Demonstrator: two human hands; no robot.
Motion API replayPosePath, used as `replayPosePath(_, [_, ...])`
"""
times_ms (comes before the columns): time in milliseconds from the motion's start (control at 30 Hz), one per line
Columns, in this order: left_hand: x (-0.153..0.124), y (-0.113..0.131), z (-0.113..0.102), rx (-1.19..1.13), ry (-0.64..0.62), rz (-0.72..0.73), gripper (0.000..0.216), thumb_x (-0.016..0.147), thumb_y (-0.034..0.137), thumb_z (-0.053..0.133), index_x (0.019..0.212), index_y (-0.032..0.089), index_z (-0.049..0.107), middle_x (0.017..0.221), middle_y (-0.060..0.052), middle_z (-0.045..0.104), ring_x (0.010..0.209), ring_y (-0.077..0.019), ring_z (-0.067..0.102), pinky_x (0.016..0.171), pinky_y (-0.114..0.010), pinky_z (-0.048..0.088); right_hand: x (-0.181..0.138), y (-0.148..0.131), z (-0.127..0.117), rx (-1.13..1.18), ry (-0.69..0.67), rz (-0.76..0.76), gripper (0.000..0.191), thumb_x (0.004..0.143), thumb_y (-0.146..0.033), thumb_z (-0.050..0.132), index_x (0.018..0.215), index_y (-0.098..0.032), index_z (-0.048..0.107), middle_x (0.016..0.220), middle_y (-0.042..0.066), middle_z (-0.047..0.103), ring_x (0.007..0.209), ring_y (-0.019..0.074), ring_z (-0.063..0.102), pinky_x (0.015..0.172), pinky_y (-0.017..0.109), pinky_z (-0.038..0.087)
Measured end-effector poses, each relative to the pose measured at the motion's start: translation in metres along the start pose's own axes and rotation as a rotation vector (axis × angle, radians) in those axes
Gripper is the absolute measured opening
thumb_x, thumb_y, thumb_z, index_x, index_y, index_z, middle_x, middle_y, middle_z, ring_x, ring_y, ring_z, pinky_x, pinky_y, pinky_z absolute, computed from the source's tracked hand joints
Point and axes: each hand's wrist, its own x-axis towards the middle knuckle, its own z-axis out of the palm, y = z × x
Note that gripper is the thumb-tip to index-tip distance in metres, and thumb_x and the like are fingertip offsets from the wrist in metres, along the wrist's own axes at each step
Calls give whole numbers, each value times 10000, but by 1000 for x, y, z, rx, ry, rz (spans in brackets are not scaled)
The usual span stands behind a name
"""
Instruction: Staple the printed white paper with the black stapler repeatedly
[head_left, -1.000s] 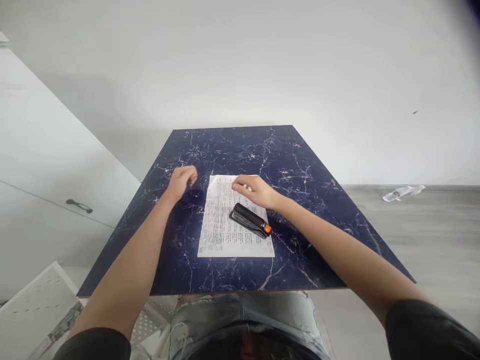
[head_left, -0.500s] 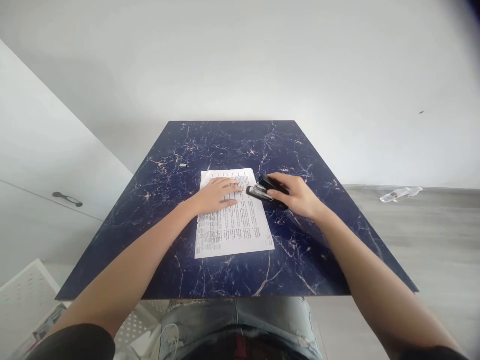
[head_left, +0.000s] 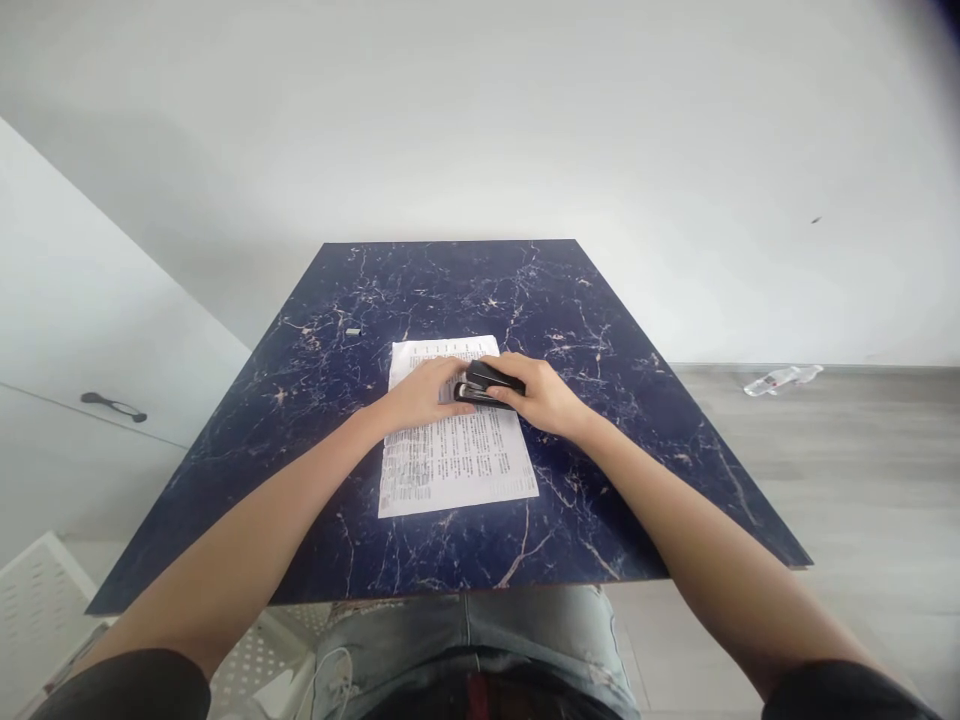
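Observation:
A black stapler (head_left: 491,380) is over the middle of a printed sheet of paper (head_left: 480,465), its nose pointing left. My right hand (head_left: 546,395) is wrapped round its back end, thumb on the near side. At the nose, my left hand (head_left: 420,395) has its fingers on the far side and its thumb along the near side, so the front end sits between them. Part of the paper is hidden under both hands. The sheet lies on a dark blue marbled table (head_left: 450,555).
A small pale piece (head_left: 353,331) lies on the table, left of the paper's top. White perforated baskets (head_left: 45,590) stand below the table at the left, near a cabinet with a dark handle (head_left: 114,406). Clear plastic packaging (head_left: 782,380) lies on the floor at the right.
My right hand has brought the stapler left, from the paper's right edge to over its middle. My left hand has gone from lying flat on the sheet to the stapler's nose.

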Motion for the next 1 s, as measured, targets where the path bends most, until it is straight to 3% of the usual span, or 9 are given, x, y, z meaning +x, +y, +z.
replayPosePath(133, [1, 0, -3, -47, -5, -5, 587, 878, 621, 797, 1307, 241, 673, 1275, -152, 711, 1143, -358, 671, 965, -535, 541, 10, 3, 11, 10, -71, -39, 457, 999, -352, 672, 1450, -277, 686, 1278, 68, 779, 1148, 274, 704, 1051, 468, 537])
replayPosePath(333, [-1, -5, -2, -23, -12, -19, 496, 881, 524, 802, 1267, 234, 688, 1286, -159, 710, 1172, -370, 663, 962, -551, 544, 0, 31, -16, 284, -264, 119, 513, 1072, -438, 503, 1554, -304, 617, 1490, 54, 704, 1357, 293, 660, 1202, 545, 485])
replayPosePath(500, [0, -6, -3, -77, -1, 17, 508, 860, 518, 820, 1270, 253, 680, 1283, -150, 716, 1141, -362, 688, 930, -534, 566, -7, 43, -27, 347, -341, 179, 590, 1028, -444, 561, 1607, -331, 549, 1567, 44, 644, 1402, 304, 634, 1221, 573, 475])
replayPosePath(700, [0, -5, -4, -93, 5, 11, 490, 857, 519, 834, 1235, 244, 686, 1249, -132, 726, 1104, -342, 702, 907, -512, 570, -6, 39, -22, 427, -278, 157, 589, 987, -486, 657, 1535, -274, 619, 1504, 94, 686, 1382, 312, 645, 1189, 554, 498])
replayPosePath(833, [0, -5, -4, -114, 3, -4, 436, 852, 515, 850, 1170, 247, 720, 1164, -119, 751, 1043, -326, 717, 879, -500, 574, -3, 28, -5, 165, -180, 95, 473, 910, -458, 772, 1324, -230, 754, 1239, 90, 798, 1106, 304, 745, 994, 483, 585])
replayPosePath(933, [-1, -5, -7, -193, 47, 14, 481, 823, 511, 890, 1201, 266, 722, 1243, -106, 741, 1165, -329, 699, 1011, -539, 560, -2, 21, 7, 19, -56, 113, 291, 902, -346, 783, 1167, -227, 802, 1013, 46, 825, 873, 251, 758, 829, 417, 595])
replayPosePath(1000, [-1, -7, -9, -317, 155, 9, 545, 834, 521, 885, 1282, 279, 691, 1396, -120, 688, 1325, -341, 640, 1106, -560, 529, -4, 20, 10, -12, 69, 77, 293, 920, -292, 765, 1206, -238, 795, 1051, 42, 834, 877, 245, 774, 827, 415, 611])
